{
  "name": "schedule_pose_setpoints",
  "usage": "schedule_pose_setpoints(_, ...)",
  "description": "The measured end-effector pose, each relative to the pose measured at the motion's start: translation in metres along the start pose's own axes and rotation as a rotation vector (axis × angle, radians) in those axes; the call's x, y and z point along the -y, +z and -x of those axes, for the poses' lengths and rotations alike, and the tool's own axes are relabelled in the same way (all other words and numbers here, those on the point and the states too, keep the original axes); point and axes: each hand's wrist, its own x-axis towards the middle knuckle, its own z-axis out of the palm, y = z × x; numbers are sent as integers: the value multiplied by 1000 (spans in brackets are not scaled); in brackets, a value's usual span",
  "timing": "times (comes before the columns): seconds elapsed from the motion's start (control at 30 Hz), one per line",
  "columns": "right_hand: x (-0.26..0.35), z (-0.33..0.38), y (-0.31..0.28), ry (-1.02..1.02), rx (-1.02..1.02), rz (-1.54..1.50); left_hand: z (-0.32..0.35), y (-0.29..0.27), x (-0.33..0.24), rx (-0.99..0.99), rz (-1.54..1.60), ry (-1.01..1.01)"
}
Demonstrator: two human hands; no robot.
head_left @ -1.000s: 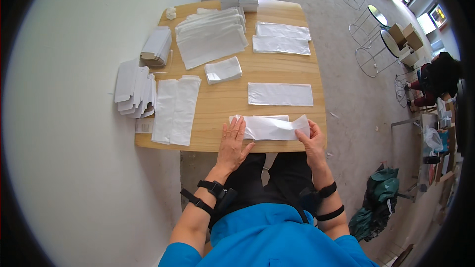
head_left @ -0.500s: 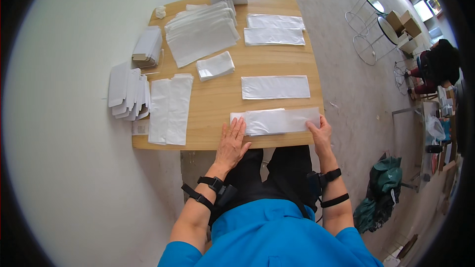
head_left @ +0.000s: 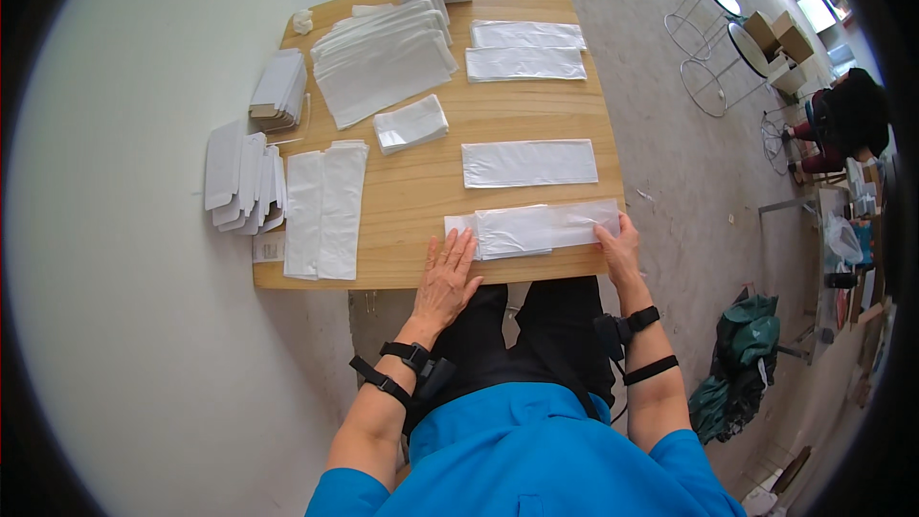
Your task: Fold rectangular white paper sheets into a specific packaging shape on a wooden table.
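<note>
Head view showed the white sheet (head_left: 536, 230) pinched at its right end by the right hand (head_left: 620, 247), running leftward over a white piece (head_left: 459, 223); beyond, the left hand (head_left: 445, 280) lay flat, grasping nothing. Uneven pulling from the pinch could have skewed or creased both.

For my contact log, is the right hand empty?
No, the right hand holds the right end of a thin white sheet between thumb and fingers.

The flat wooden surface (head_left: 407, 193) is showing honey-tan with faint streaked grain; along its front edge, a long thin rectangular sheet (head_left: 526, 230) is looking plain white.
</note>
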Motion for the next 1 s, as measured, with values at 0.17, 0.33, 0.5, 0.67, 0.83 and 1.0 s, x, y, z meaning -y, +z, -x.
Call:
schedule_pose_setpoints(0.17,1,1,-1,-12,-93,129,-2,-1,0,3,1,13)
schedule_pose_setpoints(0.33,54,32,20,-673,-596,891,2,-6,2,-11,44,-28)
schedule_pose_setpoints(0.5,66,60,77,-528,250,208,1,-9,-2,-215,92,-95)
schedule_pose_setpoints(0.67,45,61,130,-193,405,-121,-6,-4,-12,-275,130,-164)
schedule_pose_setpoints(0.83,26,59,145,-262,324,15,-10,11,-9,-302,106,-168)
schedule_pose_setpoints(1.0,28,64,150,-288,277,14,-13,18,-3,-393,59,-176)
